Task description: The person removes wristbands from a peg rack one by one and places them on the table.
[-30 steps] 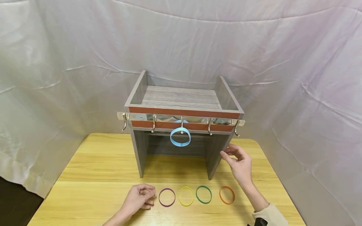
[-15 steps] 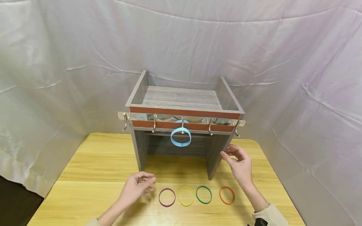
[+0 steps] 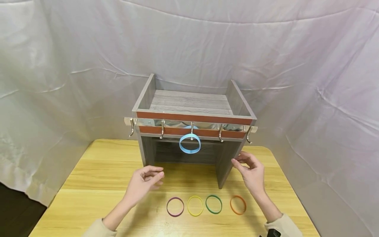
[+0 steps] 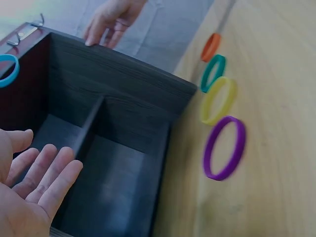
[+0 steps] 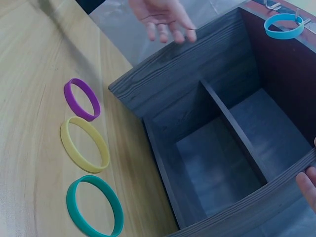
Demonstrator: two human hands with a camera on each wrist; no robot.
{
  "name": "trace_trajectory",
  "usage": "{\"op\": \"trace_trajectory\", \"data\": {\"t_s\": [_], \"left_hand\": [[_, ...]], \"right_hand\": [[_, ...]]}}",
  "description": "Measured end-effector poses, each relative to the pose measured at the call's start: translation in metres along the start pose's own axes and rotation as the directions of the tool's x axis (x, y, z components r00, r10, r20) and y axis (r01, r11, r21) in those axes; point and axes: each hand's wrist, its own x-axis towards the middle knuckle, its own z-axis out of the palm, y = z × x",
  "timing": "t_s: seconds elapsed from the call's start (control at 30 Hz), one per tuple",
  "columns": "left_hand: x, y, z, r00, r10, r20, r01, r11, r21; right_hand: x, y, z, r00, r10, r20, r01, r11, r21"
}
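A light blue wristband (image 3: 189, 144) hangs from the middle hook (image 3: 191, 131) of a metal hook rail on a grey wooden shelf unit (image 3: 192, 100). My right hand (image 3: 251, 171) holds the front edge of the unit's right side panel, thumb on the inner side and fingers outside it. Empty and with relaxed fingers, my left hand (image 3: 144, 185) is raised near the lower end of the left panel; its palm (image 4: 22, 210) shows in the left wrist view. Purple (image 3: 175, 207), yellow (image 3: 195, 206), green (image 3: 214, 204) and orange (image 3: 238, 205) wristbands lie in a row on the table.
The wooden table (image 3: 97, 174) carries the unit, whose front faces me. Bare hooks (image 3: 162, 129) flank the blue wristband on both sides. Pale grey cloth (image 3: 189, 42) closes off the back and sides.
My left hand has risen from beside the purple wristband, forward to the lower part of the left panel. The right hand stays at the right panel, and the wristbands keep their places.
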Motion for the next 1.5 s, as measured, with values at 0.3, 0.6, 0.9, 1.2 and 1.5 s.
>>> {"op": "trace_trajectory", "data": {"t_s": [0.3,0.6,0.9,1.2,1.5], "left_hand": [[0.014,0.020,0.005,0.987,0.162,-0.010,-0.162,0.986,-0.035],[0.022,0.044,0.015,0.965,0.259,-0.038,-0.261,0.963,-0.072],[0.031,0.061,0.025,0.944,0.326,-0.048,-0.329,0.938,-0.108],[0.040,0.073,0.034,0.928,0.368,-0.058,-0.372,0.920,-0.123],[0.044,0.078,0.041,0.930,0.365,-0.036,-0.366,0.916,-0.166]], "right_hand": [[0.000,0.001,-0.001,1.000,0.006,-0.009,-0.006,1.000,-0.009],[0.000,0.000,-0.001,1.000,0.008,-0.016,-0.009,1.000,-0.018],[-0.001,-0.001,-0.001,1.000,0.013,-0.018,-0.014,1.000,-0.025],[-0.001,-0.002,-0.001,1.000,0.012,-0.015,-0.013,1.000,-0.018],[0.000,-0.001,0.000,1.000,0.006,-0.002,-0.006,1.000,-0.010]]}}
